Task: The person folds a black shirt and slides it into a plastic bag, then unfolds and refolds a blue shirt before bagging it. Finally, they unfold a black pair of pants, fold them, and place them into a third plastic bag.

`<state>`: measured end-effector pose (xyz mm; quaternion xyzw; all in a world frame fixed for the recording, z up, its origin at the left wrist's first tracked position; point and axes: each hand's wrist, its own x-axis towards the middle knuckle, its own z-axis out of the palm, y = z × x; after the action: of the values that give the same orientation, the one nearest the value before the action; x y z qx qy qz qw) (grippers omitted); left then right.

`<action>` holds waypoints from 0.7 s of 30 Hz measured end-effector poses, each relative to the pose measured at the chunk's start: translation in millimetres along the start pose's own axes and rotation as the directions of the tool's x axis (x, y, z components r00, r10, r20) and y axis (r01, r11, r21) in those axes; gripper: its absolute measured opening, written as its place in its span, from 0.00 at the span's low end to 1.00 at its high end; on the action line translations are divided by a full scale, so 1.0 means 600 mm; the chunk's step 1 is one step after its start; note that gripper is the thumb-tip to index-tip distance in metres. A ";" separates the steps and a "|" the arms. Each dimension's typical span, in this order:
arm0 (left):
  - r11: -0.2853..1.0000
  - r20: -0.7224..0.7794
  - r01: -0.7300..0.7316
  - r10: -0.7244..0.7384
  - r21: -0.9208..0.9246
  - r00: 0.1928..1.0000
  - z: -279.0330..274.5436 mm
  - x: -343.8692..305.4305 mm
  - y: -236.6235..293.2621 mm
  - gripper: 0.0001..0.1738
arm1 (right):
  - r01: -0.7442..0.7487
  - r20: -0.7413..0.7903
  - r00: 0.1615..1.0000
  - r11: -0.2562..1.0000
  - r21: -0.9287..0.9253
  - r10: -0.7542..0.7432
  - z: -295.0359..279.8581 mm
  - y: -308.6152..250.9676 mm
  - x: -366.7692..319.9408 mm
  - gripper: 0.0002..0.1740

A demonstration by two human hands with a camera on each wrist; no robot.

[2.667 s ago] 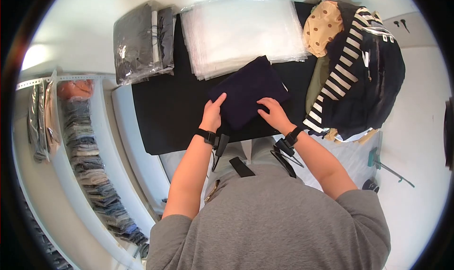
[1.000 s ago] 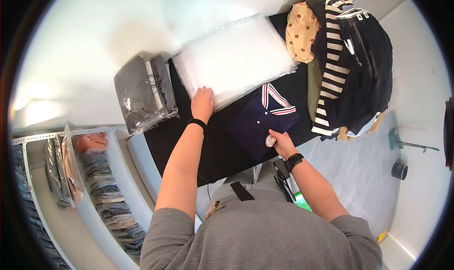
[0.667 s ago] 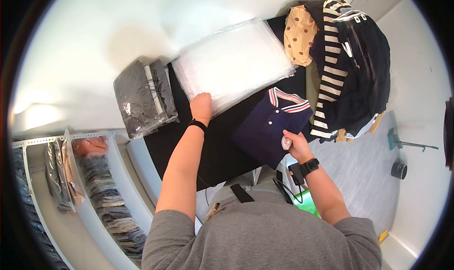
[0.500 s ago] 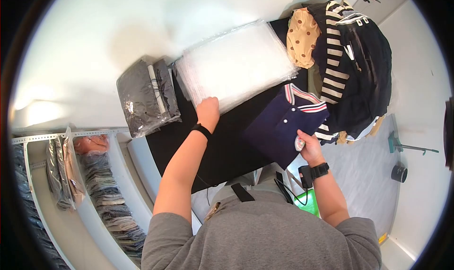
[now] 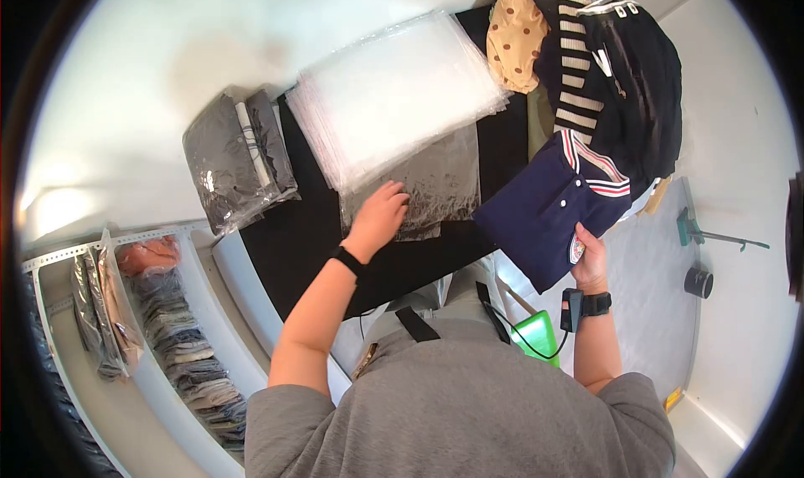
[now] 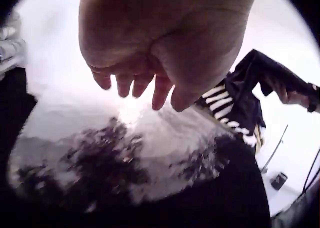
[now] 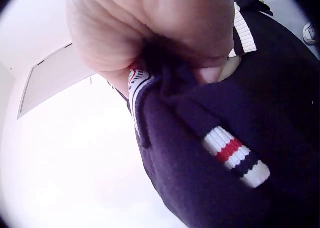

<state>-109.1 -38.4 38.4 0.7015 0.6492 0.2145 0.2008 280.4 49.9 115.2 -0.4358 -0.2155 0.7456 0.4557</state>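
My right hand grips a folded navy polo shirt by its edge, thumb on top beside a round badge. The shirt's collar has white, red and navy stripes, and its front shows two white buttons. In the right wrist view a striped cuff hangs below the palm. My left hand is over a clear plastic bag, which lies partly across the black table, its upper part at the stack of clear bags. In the left wrist view the fingers reach out loosely over the shiny plastic.
Bagged grey garments stand at the table's left end. A heap of clothes, with a spotted piece, covers the right end. Shelves of bagged clothes are at the left. A green dustpan is below the table edge.
The shirt has been turned collar side up and carried right, off the table's middle, by my right hand. My left hand went to the bag stack, and one bag has slid toward me.
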 end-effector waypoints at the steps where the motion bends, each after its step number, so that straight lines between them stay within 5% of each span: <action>1: 0.991 0.028 -0.004 0.001 0.135 1.000 -0.009 -0.021 -0.004 0.20 | -0.010 0.005 1.000 1.000 -0.006 0.010 -0.008 0.000 -0.003 0.21; 3: 0.945 0.134 -0.016 -0.030 0.326 0.991 -0.025 -0.060 -0.006 0.30 | -0.027 0.001 1.000 1.000 -0.012 0.027 -0.015 0.003 -0.011 0.21; 8: 0.947 0.197 0.008 -0.076 0.322 0.978 0.041 -0.119 -0.022 0.34 | -0.019 -0.019 1.000 1.000 -0.007 0.019 -0.011 0.018 -0.016 0.19; 12: 0.936 -0.006 0.191 -0.198 0.295 0.980 0.095 -0.107 0.057 0.32 | -0.044 0.020 0.999 0.999 -0.017 0.045 0.009 0.019 -0.021 0.19; 21: 0.966 0.102 0.030 -0.058 0.258 0.993 0.075 -0.114 0.053 0.30 | -0.145 0.118 0.981 0.984 -0.101 0.156 0.007 0.029 -0.038 0.25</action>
<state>-61.8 -109.1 16.4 0.7176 0.6751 0.0858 0.1482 272.8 22.0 115.4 -0.4238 -0.2439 0.7932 0.3630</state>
